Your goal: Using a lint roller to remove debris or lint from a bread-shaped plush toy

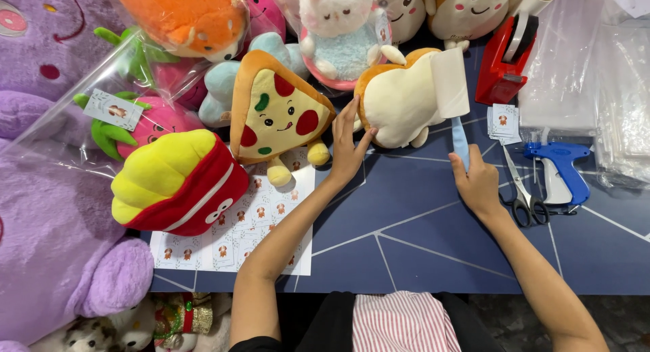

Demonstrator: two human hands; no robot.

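My left hand (347, 149) rests with spread fingers against the edge of a cream and tan bread-shaped plush (399, 98), steadying it on the dark blue table (420, 237). My right hand (477, 179) grips the light blue handle of a lint roller (452, 88), whose white roll lies on the plush's right side. A pizza-slice plush (277, 115) sits just left of my left hand.
A fries plush (176, 183) lies on a sheet of stickers (271, 216). Many bagged plush toys crowd the back and left. On the right are a red tape dispenser (504, 57), small tags (503, 122), scissors (523, 196), a blue tagging gun (562, 169) and clear bags (575, 61).
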